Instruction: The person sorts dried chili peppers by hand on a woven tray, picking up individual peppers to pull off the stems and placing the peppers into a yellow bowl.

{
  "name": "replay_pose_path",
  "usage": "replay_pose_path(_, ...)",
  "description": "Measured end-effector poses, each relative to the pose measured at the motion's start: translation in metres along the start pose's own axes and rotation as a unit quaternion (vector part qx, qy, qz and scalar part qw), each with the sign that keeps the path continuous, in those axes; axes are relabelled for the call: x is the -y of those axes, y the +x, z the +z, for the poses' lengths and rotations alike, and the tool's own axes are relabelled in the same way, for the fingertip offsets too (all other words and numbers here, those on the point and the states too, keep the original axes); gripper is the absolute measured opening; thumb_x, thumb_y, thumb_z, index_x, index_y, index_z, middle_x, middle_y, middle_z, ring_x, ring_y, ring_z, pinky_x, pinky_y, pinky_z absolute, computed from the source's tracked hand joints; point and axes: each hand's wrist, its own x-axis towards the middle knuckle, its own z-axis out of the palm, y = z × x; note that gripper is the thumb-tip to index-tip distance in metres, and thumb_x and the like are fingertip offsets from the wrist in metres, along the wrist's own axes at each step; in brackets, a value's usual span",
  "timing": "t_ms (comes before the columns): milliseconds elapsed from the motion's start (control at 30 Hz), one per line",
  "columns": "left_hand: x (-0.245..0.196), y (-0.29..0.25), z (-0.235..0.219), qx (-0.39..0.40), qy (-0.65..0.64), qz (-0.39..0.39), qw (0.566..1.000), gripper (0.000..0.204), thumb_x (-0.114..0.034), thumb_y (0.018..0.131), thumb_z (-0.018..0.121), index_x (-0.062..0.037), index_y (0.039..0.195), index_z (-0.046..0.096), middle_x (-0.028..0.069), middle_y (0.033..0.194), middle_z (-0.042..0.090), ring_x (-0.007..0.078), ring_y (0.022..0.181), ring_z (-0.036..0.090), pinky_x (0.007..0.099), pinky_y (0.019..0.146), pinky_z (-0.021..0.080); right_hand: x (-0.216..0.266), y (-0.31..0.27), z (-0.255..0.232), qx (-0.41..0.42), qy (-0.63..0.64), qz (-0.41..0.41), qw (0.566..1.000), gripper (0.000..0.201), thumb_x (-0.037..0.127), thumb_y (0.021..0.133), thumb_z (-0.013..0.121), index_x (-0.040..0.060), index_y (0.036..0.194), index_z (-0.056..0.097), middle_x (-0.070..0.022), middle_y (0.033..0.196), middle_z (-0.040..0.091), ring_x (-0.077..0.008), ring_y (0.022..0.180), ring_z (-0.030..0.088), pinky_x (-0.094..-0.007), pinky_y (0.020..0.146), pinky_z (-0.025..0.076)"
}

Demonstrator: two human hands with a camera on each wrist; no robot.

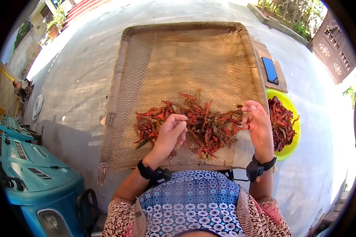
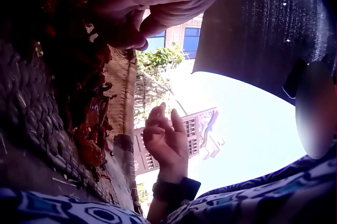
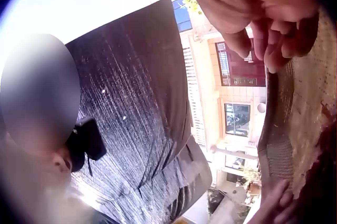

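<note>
A loose heap of red and brownish chili peppers [image 1: 203, 128] lies across the near half of a large woven bamboo tray [image 1: 178, 59]. My left hand [image 1: 171, 132] is over the heap's left part, fingers curled and thumb close to the index finger; I cannot tell whether something small is between them. At the heap's right end my right hand [image 1: 259, 124] is raised with loosely bent fingers, nothing showing in its grasp. A dark chili tip [image 1: 240, 106] appears close by its fingertips. In the right wrist view the fingers [image 3: 276, 58] hang above the tray's rim.
A yellow-green basin [image 1: 293, 146] of dark red chilies [image 1: 281, 124] stands right of the tray. A phone [image 1: 269, 71] lies on cardboard [image 1: 281, 81] behind it. To the left is a teal vehicle [image 1: 35, 177]. Concrete ground [image 1: 79, 79] surrounds the tray.
</note>
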Motion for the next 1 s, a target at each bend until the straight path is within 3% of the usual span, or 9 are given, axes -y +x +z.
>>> replay_pose_path(67, 0.000, 0.001, 0.000, 0.001, 0.023, -0.007, 1.000, 0.016, -0.018, 0.101, 0.051, -0.0081, 0.114, 0.052, 0.0009, 0.082, 0.057, 0.0062, 0.058, 0.052, 0.0209, 0.047, 0.041, 0.004, 0.015, 0.029, 0.097, -0.252, 0.024, 0.963, 0.031, 0.032, 0.096, 0.057, 0.0060, 0.114, 0.059, -0.0058, 0.097, 0.063, -0.0133, 0.077, 0.057, -0.0260, 0.061, 0.045)
replay_pose_path(167, 0.002, 0.001, 0.000, 0.001, 0.030, -0.020, 0.999, 0.017, -0.018, 0.100, 0.052, -0.0071, 0.113, 0.052, 0.0008, 0.083, 0.057, 0.0062, 0.060, 0.053, 0.0207, 0.049, 0.043, -0.016, 0.053, 0.062, 0.153, -0.424, -0.145, 0.881, 0.028, 0.026, 0.091, 0.061, 0.0037, 0.109, 0.061, -0.0102, 0.096, 0.064, -0.0236, 0.083, 0.060, -0.0359, 0.069, 0.049)
replay_pose_path(267, 0.006, 0.001, 0.000, 0.018, 0.042, -0.037, 0.998, 0.014, -0.016, 0.101, 0.052, -0.0071, 0.111, 0.053, 0.0011, 0.083, 0.057, 0.0069, 0.062, 0.055, 0.0204, 0.051, 0.044, -0.041, 0.090, 0.080, 0.149, -0.585, -0.203, 0.771, 0.033, 0.025, 0.086, 0.066, 0.0034, 0.110, 0.061, -0.0138, 0.100, 0.062, -0.0328, 0.092, 0.059, -0.0443, 0.083, 0.048)
replay_pose_path(367, 0.008, 0.000, 0.000, 0.029, 0.062, -0.039, 0.997, 0.014, -0.016, 0.100, 0.051, -0.0060, 0.110, 0.053, 0.0014, 0.083, 0.056, 0.0073, 0.063, 0.055, 0.0207, 0.053, 0.045, -0.073, 0.117, 0.088, 0.144, -0.648, -0.172, 0.728, 0.037, 0.030, 0.086, 0.066, 0.0044, 0.111, 0.062, -0.0147, 0.109, 0.059, -0.0350, 0.107, 0.054, -0.0437, 0.090, 0.045)
replay_pose_path(467, 0.009, 0.000, 0.000, 0.032, 0.068, -0.031, 0.997, 0.013, -0.015, 0.100, 0.051, -0.0051, 0.109, 0.053, 0.0013, 0.082, 0.056, 0.0074, 0.063, 0.055, 0.0209, 0.053, 0.045, -0.099, 0.126, 0.088, 0.142, -0.679, -0.237, 0.681, 0.038, 0.031, 0.083, 0.069, 0.0051, 0.110, 0.064, -0.0159, 0.110, 0.056, -0.0359, 0.102, 0.054, -0.0452, 0.088, 0.046)
replay_pose_path(700, 0.015, 0.000, -0.003, 0.042, 0.045, -0.017, 0.998, 0.014, -0.015, 0.101, 0.051, -0.0045, 0.109, 0.053, 0.0013, 0.082, 0.055, 0.0075, 0.062, 0.055, 0.0206, 0.052, 0.044, -0.073, 0.109, 0.099, 0.296, -0.555, -0.079, 0.773, 0.023, 0.014, 0.076, 0.069, 0.0055, 0.097, 0.061, -0.0150, 0.098, 0.061, -0.0357, 0.087, 0.059, -0.0419, 0.078, 0.048)
replay_pose_path(800, 0.015, 0.001, -0.004, 0.031, 0.043, -0.017, 0.998, 0.015, -0.016, 0.101, 0.051, -0.0047, 0.111, 0.052, 0.0014, 0.082, 0.055, 0.0074, 0.062, 0.054, 0.0201, 0.051, 0.044, -0.062, 0.088, 0.098, 0.216, -0.490, -0.119, 0.836, 0.023, 0.011, 0.080, 0.070, 0.0045, 0.100, 0.060, -0.0063, 0.093, 0.059, -0.0205, 0.084, 0.058, -0.0300, 0.076, 0.048)
replay_pose_path(900, 0.014, 0.000, -0.003, 0.021, 0.035, -0.002, 0.999, 0.017, -0.017, 0.101, 0.052, -0.0055, 0.113, 0.051, 0.0012, 0.082, 0.055, 0.0070, 0.062, 0.054, 0.0197, 0.051, 0.044, -0.043, 0.063, 0.105, 0.211, -0.273, -0.037, 0.938, 0.018, 0.009, 0.085, 0.070, 0.0034, 0.099, 0.060, -0.0016, 0.091, 0.058, -0.0117, 0.087, 0.057, -0.0254, 0.075, 0.048)
replay_pose_path(1000, 0.004, -0.002, 0.005, 0.027, 0.014, 0.003, 1.000, 0.015, -0.019, 0.100, 0.054, -0.0070, 0.109, 0.051, -0.0004, 0.083, 0.055, 0.0052, 0.062, 0.053, 0.0191, 0.050, 0.043, -0.043, 0.044, 0.107, 0.216, -0.203, -0.023, 0.955, 0.021, 0.013, 0.088, 0.069, 0.0022, 0.103, 0.060, 0.0000, 0.091, 0.058, -0.0084, 0.078, 0.057, -0.0247, 0.066, 0.049)
